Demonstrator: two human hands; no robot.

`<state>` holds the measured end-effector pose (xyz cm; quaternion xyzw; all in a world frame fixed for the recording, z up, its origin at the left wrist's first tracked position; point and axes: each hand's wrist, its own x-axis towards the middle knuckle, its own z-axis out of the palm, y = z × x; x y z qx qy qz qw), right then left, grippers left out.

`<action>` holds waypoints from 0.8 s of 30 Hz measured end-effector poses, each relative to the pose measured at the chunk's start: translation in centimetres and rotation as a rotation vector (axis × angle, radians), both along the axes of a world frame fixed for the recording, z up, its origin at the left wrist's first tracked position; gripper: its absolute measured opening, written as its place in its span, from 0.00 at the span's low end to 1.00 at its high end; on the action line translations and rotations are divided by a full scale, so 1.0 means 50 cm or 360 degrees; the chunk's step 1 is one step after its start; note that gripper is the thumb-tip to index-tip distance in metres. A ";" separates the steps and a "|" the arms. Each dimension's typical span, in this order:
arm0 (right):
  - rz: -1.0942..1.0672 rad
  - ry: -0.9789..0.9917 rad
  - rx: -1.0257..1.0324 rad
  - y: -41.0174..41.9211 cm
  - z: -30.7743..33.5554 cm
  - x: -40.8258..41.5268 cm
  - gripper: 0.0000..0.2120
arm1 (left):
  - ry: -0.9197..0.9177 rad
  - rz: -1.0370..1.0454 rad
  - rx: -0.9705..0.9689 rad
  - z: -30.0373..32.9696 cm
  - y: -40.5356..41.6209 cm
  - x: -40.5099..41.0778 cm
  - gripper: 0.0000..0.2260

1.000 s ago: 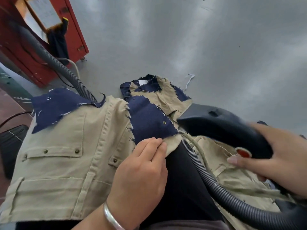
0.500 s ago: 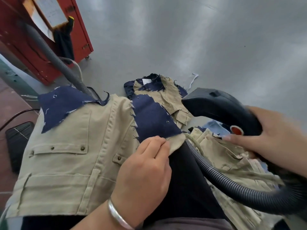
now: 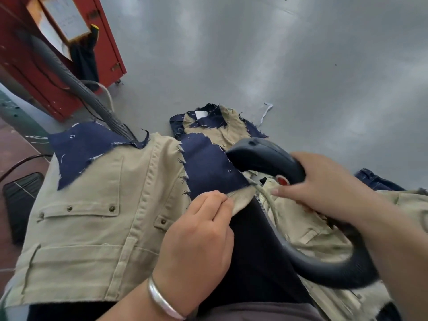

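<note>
A khaki garment piece (image 3: 97,218) with navy blue patches (image 3: 208,167) lies spread over my lap. My left hand (image 3: 199,237), a silver bangle on its wrist, pinches the khaki edge just below the middle navy patch. My right hand (image 3: 324,188) grips the handle of a dark suction nozzle (image 3: 261,158) with a red button, its head hovering over the patch's right edge. The nozzle's ribbed hose (image 3: 324,269) loops down and around under my right wrist.
More khaki pieces (image 3: 308,230) lie under my right arm, another khaki-and-navy piece (image 3: 215,126) lies on the grey floor (image 3: 278,66) ahead. A red cabinet (image 3: 58,66) stands far left with a grey hose (image 3: 92,98) leading from it. A black pedal (image 3: 20,200) sits at left.
My right hand has brought the nozzle leftward and closer to the navy patch. My left hand keeps its pinch on the fabric edge.
</note>
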<state>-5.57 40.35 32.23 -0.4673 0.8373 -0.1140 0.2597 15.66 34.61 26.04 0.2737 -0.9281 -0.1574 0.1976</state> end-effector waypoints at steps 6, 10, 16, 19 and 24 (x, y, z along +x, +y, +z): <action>-0.0172 -0.0017 -0.0248 0.001 0.034 -0.038 0.14 | -0.0021 0.0026 0.0009 0.010 -0.002 0.000 0.13; -0.0210 0.0041 -0.0288 0.097 0.087 -0.025 0.19 | -0.0042 0.0033 -0.0004 0.013 -0.004 -0.003 0.15; -0.0004 0.0106 0.0034 0.149 0.064 0.038 0.18 | -0.0068 0.0063 0.0009 0.009 -0.001 -0.005 0.19; 0.0011 0.0044 0.0186 0.120 0.037 0.042 0.16 | -0.0078 0.0090 -0.0028 0.009 -0.002 -0.005 0.17; -0.0115 0.0053 0.0070 0.048 0.006 0.004 0.13 | -0.0098 0.0090 -0.0050 0.010 -0.001 -0.001 0.16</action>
